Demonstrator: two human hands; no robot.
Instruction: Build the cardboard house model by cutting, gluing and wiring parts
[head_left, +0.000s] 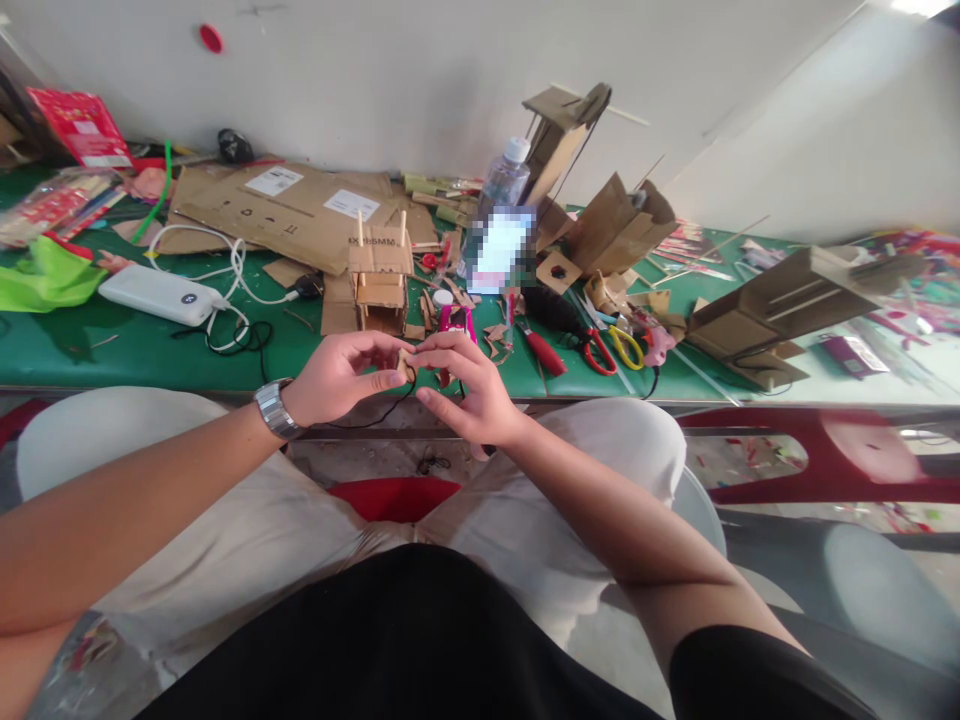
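In the head view, we hold our left hand point(341, 375) curled, its thumb and fingertips pinching a small tan piece of cardboard point(406, 366). Our right hand point(471, 388) is partly open, its fingertips beside the piece and its thumb standing apart; we cannot tell whether they grip it. The piece is between our hands, at the near edge of the green tabletop point(60, 340), with a thin black cord point(392, 410) hanging close below it. Just beyond our hands, we see a boxy brown cardboard model with two upright sticks point(379, 268). To the right lie red-handled scissors point(599, 353) and yellow-handled scissors point(627, 348).
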